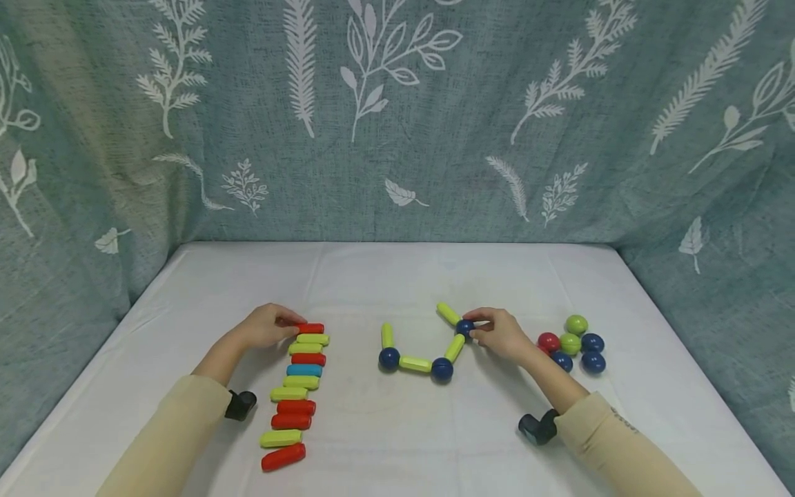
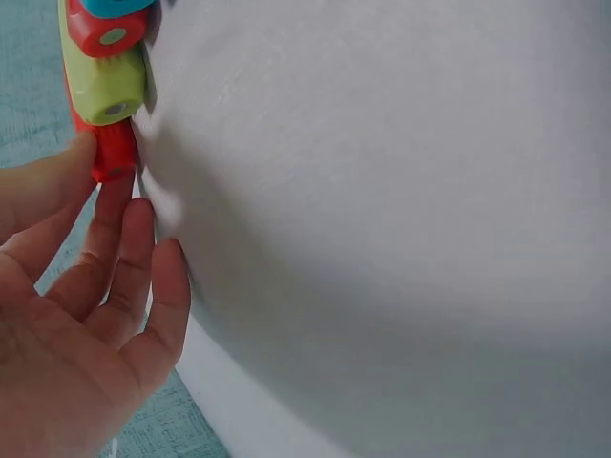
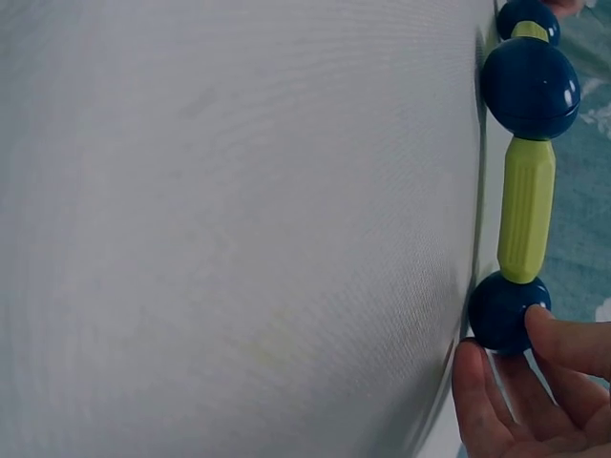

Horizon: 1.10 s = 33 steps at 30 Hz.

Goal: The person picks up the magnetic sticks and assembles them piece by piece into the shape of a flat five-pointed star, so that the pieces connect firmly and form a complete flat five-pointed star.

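Observation:
At the far end of a column of rods, my left hand (image 1: 270, 326) pinches a red magnetic rod (image 1: 310, 328) by its left end. The left wrist view shows the thumb and index finger on that red rod (image 2: 116, 153), the other fingers apart. My right hand (image 1: 500, 334) pinches a blue ball (image 1: 464, 328) of a joined chain between thumb and fingers. Yellow-green rods (image 1: 415, 364) link this ball to two more blue balls (image 1: 442, 370). One yellow-green rod (image 1: 448, 314) sticks out from the held ball, and another (image 1: 388, 335) from the left ball (image 1: 389, 358).
Below the held rod lie several red, yellow-green and blue rods (image 1: 304, 370) in a column. Loose red, green and blue balls (image 1: 570, 344) sit beside my right forearm. A white cloth (image 1: 373, 442) covers the table; a patterned curtain (image 1: 397, 172) hangs behind it.

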Available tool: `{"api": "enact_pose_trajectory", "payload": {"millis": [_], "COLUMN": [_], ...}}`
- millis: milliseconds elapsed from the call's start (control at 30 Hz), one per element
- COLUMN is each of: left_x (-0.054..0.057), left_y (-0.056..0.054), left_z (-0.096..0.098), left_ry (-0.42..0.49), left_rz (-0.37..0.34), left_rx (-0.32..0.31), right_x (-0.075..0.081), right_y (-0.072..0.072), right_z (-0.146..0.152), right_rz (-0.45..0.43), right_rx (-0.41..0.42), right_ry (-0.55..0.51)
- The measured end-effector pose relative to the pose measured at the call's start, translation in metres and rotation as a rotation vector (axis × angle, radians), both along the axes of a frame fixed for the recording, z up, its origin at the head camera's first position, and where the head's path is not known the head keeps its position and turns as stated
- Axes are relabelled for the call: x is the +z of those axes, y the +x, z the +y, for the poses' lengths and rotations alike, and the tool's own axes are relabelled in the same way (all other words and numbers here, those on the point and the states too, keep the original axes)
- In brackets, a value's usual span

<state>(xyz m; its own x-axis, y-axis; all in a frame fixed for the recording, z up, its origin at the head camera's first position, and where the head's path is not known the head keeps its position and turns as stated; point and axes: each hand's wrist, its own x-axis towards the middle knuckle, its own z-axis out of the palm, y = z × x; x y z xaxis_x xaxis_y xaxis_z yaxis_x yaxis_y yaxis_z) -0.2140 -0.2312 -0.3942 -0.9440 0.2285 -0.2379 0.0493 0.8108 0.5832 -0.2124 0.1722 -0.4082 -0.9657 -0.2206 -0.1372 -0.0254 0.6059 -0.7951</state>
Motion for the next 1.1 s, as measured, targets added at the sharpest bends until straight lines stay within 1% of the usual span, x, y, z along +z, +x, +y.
{"api": "enact_pose_trajectory", "payload": {"millis": [167, 300, 467, 600, 733, 867, 1000, 1100], "left_x": [0.005, 0.012, 0.025, 0.030, 0.029, 0.026, 0.020, 0.014], "left_y": [-0.003, -0.011, -0.026, -0.036, -0.045, -0.051, -0.054, -0.053], "left_z": [0.000, 0.006, 0.025, 0.046, 0.066, 0.085, 0.101, 0.112], "left_ry": [-0.011, -0.026, -0.041, -0.008, 0.017, 0.027, 0.022, 0.029], "left_rz": [0.010, 0.019, 0.040, 0.016, 0.003, -0.008, -0.005, -0.006], "left_rx": [0.010, 0.028, 0.025, 0.037, 0.043, 0.050, 0.046, 0.039], "right_x": [-0.001, -0.001, 0.000, 0.002, 0.002, 0.001, 0.000, 0.000], "right_y": [-0.001, -0.001, 0.000, 0.000, -0.001, 0.000, 0.001, 0.000], "right_z": [0.001, 0.002, 0.003, 0.000, -0.002, -0.002, -0.002, -0.002], "right_rz": [0.001, 0.007, 0.005, -0.012, -0.015, -0.014, -0.013, -0.013], "right_rx": [-0.001, 0.008, 0.019, 0.008, 0.014, 0.010, 0.002, -0.007], "right_ry": [-0.003, -0.002, -0.004, 0.001, 0.002, 0.002, 0.002, -0.003]}}
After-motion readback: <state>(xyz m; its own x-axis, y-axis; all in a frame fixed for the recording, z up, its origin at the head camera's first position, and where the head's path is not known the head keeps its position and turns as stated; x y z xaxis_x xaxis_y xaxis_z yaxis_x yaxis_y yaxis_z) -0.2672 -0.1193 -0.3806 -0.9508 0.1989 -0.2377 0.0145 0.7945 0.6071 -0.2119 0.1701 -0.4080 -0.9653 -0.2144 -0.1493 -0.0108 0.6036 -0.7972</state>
